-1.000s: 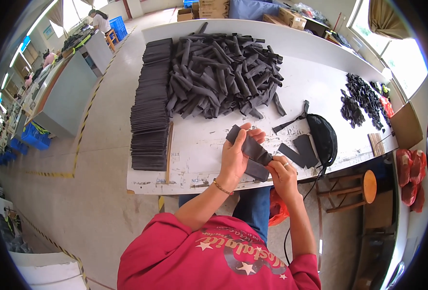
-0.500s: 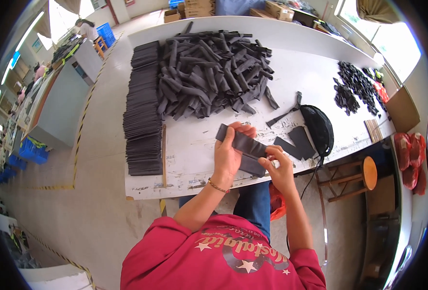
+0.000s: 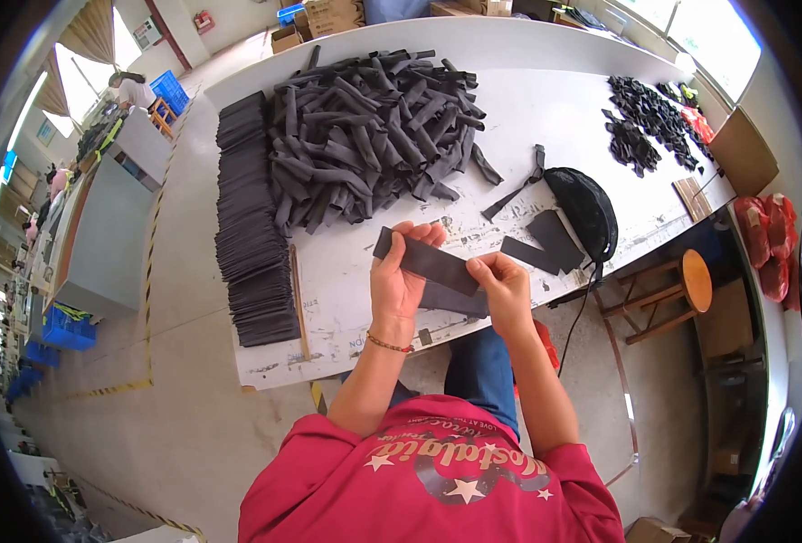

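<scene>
Both my hands hold a flat dark grey fabric strip [image 3: 430, 262] just above the near edge of the table. My left hand [image 3: 399, 288] pinches its left end, thumb on top and fingers behind. At the strip's other end, my right hand [image 3: 504, 288] grips it between thumb and fingertips. Beneath, partly hidden by the hands and strip, lies another dark fabric piece [image 3: 455, 299]. Flat dark pieces [image 3: 556, 241] rest right of my hands, beside a rounded black pouch-like item [image 3: 585, 215] with a cord.
A long stack of dark strips [image 3: 256, 226] lines the table's left side, next to a heap of rolled fabric tubes [image 3: 365, 136]. Small black pieces [image 3: 650, 118] lie at the far right. A wooden stool [image 3: 693, 282] stands beyond the table [image 3: 527, 100]. One person works far left.
The strip looks flatter and straighter between my hands. My right hand has shifted its grip at the strip's right end. The whole view has turned slightly.
</scene>
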Motion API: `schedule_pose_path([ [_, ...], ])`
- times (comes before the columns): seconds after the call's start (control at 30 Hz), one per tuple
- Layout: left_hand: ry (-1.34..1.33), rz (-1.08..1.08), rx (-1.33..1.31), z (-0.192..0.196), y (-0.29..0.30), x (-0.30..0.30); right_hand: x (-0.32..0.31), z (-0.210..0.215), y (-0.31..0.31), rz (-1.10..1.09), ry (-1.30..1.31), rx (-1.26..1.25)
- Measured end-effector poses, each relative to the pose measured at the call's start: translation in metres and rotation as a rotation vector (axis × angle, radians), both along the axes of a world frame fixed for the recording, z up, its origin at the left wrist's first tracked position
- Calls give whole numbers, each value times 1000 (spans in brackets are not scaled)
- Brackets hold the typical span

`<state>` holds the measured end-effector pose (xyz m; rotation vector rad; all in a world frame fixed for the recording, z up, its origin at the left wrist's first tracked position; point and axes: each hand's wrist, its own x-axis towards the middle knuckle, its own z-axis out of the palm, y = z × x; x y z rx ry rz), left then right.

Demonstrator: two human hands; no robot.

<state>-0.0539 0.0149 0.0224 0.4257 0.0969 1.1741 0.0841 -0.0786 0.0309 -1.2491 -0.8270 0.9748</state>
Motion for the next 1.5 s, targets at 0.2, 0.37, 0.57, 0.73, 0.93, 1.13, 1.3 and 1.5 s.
schedule_pose_path([
  [0.2,112,42,-106,-8,3,-7,-7,5,-13,-278,-870,442],
  [0.37,161,61,-43,-21,7,-17,3,11,-18,-215,-1082,531],
  [0.57,258,91,-50,-16,17,-7,20,7,0,-223,-763,244],
  [0.73,500,134,5,-31,45,8,45,-35,25,-210,-601,36],
  [0.93,763,357,69,-78,106,14,81,-97,19,-126,-690,-150],
  [1.13,1449,646,748,-90,166,59,118,-89,16,-304,-1108,-182],
  [1.3,1860,845,1070,-115,187,97,155,-112,11,-107,-1707,-127],
  [1.5,1607,457,521,-131,203,88,154,-111,19,243,-1959,-230],
])
